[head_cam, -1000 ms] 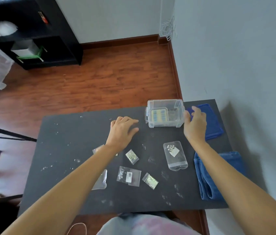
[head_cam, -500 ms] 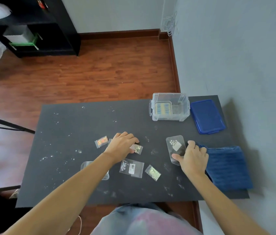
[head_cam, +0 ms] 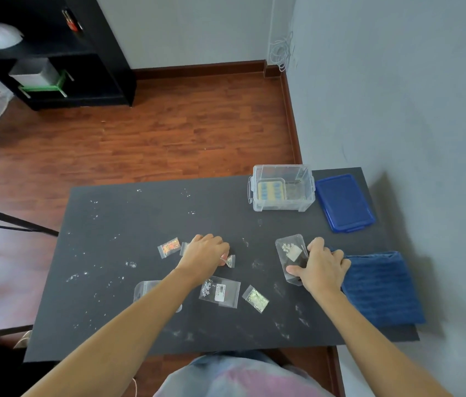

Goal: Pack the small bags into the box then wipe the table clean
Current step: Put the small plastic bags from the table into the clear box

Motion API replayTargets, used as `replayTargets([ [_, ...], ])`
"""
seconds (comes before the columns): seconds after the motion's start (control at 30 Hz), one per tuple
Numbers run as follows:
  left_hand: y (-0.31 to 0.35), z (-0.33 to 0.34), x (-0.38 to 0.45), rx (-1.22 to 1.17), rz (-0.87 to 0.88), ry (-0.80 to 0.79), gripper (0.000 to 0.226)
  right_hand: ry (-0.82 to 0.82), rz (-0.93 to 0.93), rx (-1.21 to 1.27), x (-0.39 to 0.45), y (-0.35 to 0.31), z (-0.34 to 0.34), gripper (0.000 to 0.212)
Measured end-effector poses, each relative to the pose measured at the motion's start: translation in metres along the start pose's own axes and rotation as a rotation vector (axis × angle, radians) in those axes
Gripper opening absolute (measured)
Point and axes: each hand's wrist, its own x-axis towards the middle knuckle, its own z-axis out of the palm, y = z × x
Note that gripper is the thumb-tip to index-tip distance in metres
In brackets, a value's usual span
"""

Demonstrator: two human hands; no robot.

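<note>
Several small clear bags lie on the black table (head_cam: pixel 128 224). My left hand (head_cam: pixel 204 253) is closed over a small glittery bag (head_cam: pixel 230 261) at the table's middle. My right hand (head_cam: pixel 322 267) grips the right edge of a larger clear bag with white beads (head_cam: pixel 289 252). An orange-speckled bag (head_cam: pixel 169 247) lies left of my left hand. A bag with a barcode label (head_cam: pixel 220 291) and a greenish bag (head_cam: pixel 255 298) lie nearer me. Another clear bag (head_cam: pixel 144 289) is partly hidden under my left forearm. The open clear box (head_cam: pixel 283 187) stands at the back right.
The box's blue lid (head_cam: pixel 343 202) lies right of the box. A folded blue cloth (head_cam: pixel 380 287) rests at the table's right edge, beside my right hand. White specks are scattered over the tabletop. A grey wall runs along the right; a black shelf (head_cam: pixel 54 53) stands far left.
My right hand came back from the box to the beaded bag and now grips it. My left hand moved toward me and closed over the small glittery bag.
</note>
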Motion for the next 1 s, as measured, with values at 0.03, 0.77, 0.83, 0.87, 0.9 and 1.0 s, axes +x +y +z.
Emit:
replayTargets([
  [0.03, 0.004, -0.002, -0.002, -0.118, -0.041, 0.039, 0.006, -0.005, 0.005, 0.012, 0.0, 0.0, -0.001, 0.063],
  [0.77, 0.053, -0.094, 0.134, -0.224, -0.207, 0.197, 0.01, 0.369, -0.485, 0.592, 0.093, -0.022, -0.11, 0.011],
  [0.83, 0.049, -0.094, 0.127, -0.269, -0.203, 0.241, 0.011, 0.34, -0.538, 0.511, 0.106, -0.036, -0.111, 0.011],
  [0.87, 0.046, -0.095, 0.12, -0.303, -0.206, 0.275, 0.013, 0.296, -0.551, 0.478, 0.111, -0.042, -0.11, 0.013],
  [0.9, 0.042, -0.095, 0.111, -0.335, -0.211, 0.311, 0.014, 0.24, -0.558, 0.442, 0.115, -0.048, -0.108, 0.014],
  [1.0, 0.022, -0.092, 0.07, -0.446, -0.244, 0.407, 0.015, 0.152, -0.544, 0.266, 0.117, -0.059, -0.097, 0.022],
])
